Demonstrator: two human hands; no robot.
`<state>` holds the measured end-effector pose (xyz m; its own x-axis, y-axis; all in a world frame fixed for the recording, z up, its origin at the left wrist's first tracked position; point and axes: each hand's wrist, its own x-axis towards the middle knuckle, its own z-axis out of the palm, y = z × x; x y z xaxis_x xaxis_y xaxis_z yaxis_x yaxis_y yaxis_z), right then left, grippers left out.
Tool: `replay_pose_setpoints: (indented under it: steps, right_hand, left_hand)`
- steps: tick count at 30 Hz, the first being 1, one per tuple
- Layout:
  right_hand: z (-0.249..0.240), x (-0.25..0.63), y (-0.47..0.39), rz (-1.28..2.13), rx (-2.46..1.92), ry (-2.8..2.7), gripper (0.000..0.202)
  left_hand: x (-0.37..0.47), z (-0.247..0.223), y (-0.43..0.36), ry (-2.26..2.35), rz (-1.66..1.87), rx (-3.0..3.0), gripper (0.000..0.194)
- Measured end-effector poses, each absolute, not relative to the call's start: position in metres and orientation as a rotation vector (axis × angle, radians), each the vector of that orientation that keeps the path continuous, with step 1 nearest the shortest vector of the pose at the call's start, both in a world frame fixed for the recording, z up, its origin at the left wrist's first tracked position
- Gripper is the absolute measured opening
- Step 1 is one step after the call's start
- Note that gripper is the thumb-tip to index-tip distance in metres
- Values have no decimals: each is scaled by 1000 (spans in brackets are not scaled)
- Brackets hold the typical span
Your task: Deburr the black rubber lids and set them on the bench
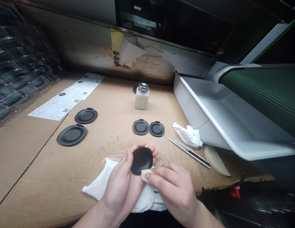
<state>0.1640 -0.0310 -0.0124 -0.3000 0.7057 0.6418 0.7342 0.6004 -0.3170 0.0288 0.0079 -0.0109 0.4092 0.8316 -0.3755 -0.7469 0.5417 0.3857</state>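
Note:
A dark, rounded disc-like part (142, 160) lies in my left hand (125, 180), its fingers wrapped round the far edge and the thumb at the left side. My right hand (174, 186) pinches a small cream pad (146, 174) against the disc's lower right edge. Beneath both hands a white cloth (102, 180) is spread at the table's near edge. Beyond them, two similar black parts with small tabs, one (140, 126) and another (157, 129), sit side by side. Two more, one (86, 116) and a nearer one (71, 135), rest at the left.
A white bottle with a metal top (142, 98) stands at the back, partly hiding another black part (135, 89). To the right are a crumpled white cloth (189, 135), a utility knife (190, 153), a cream half-round pad (216, 161) and a grey-white tray (209, 122). Printed sheets (66, 98) lie left.

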Motion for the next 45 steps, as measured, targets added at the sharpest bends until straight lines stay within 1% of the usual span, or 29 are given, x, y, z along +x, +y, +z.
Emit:
replay_pose_setpoints:
  steps: [4, 11, 18, 24, 27, 30, 35, 41, 43, 45]
  right_hand:
    - [-13, 146, -29, -66, -1111, -2086, 22]
    - [-6, 174, -29, -91, -1181, -2118, 21]
    - [-9, 148, -29, -45, -1096, -2149, 23]
    - [-5, 200, -25, -82, -1257, -2102, 25]
    - [10, 209, -21, -15, -1277, -2062, 26]
    - [24, 198, -14, 88, -1210, -2201, 20]
    - [24, 178, -6, 206, -1206, -2378, 18]
    - [10, 166, -6, 299, -1111, -2130, 20]
    - [9, 170, -6, 283, -1194, -1953, 18]
    - [10, 180, -6, 200, -1365, -1717, 20]
  left_hand:
    - [27, -9, 8, 636, 986, 155, 33]
    - [31, -11, 11, 579, 1017, 123, 29]
    - [31, -9, 11, 642, 991, 118, 30]
    - [31, -11, 11, 569, 1029, 149, 27]
    - [30, -11, 10, 536, 1019, 221, 29]
    - [30, -10, 7, 505, 997, 305, 31]
    - [30, -9, 6, 519, 961, 386, 32]
    - [30, -10, 7, 537, 980, 363, 34]
    - [31, -10, 8, 548, 990, 302, 35]
    - [31, -10, 9, 555, 995, 258, 38]
